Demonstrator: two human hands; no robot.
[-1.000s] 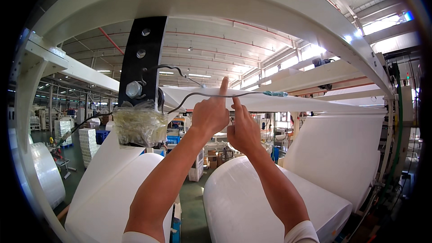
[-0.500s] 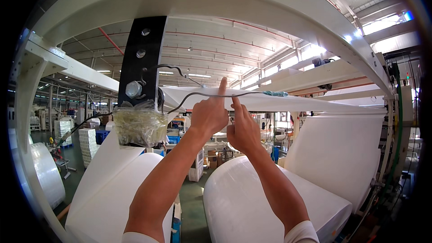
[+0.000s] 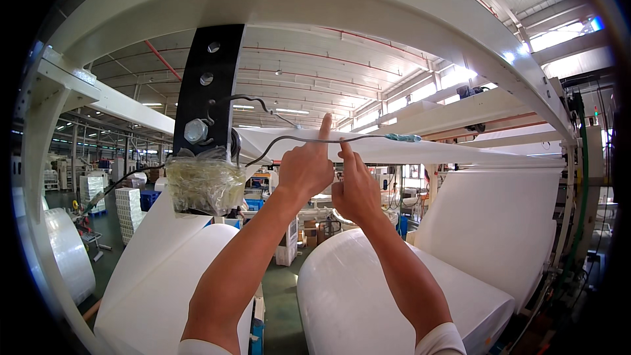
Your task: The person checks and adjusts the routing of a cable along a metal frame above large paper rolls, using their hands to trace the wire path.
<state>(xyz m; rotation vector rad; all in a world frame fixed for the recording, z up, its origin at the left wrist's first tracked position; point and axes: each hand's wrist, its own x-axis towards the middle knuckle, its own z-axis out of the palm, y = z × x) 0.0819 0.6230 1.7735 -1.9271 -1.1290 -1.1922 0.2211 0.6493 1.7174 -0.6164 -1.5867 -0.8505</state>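
Right, from my end of the head feed I have both bare hands raised close together, just off the centre of the dial toward twelve. The left hand (image 3: 307, 167) is narrow: its index finger (image 3: 325, 129) points up while the others curl in, and the black wire (image 3: 368, 137) crosses that finger. The right hand (image 3: 358, 187) sits just beside it, index fingertip (image 3: 345, 148) up at the wire, touching as far as I can judge, the remaining fingers partly folded. I see no grip on the wire; whether either palm holds anything, I cannot tell.

The wire leaves the bracket side at ten o'clock and runs toward one, its end in teal wrapping (image 3: 402, 137), probably to cover a bare tip. It seems stiff enough to carry its own bend.

At ten, a perforated black bracket (image 3: 217, 62) hangs below the cream beam (image 3: 315, 0), with a hex bolt (image 3: 195, 131) through it. Below sits a film-wrapped block (image 3: 205, 184), bundled presumably for protection. A large white roll (image 3: 394, 289) lies at five.
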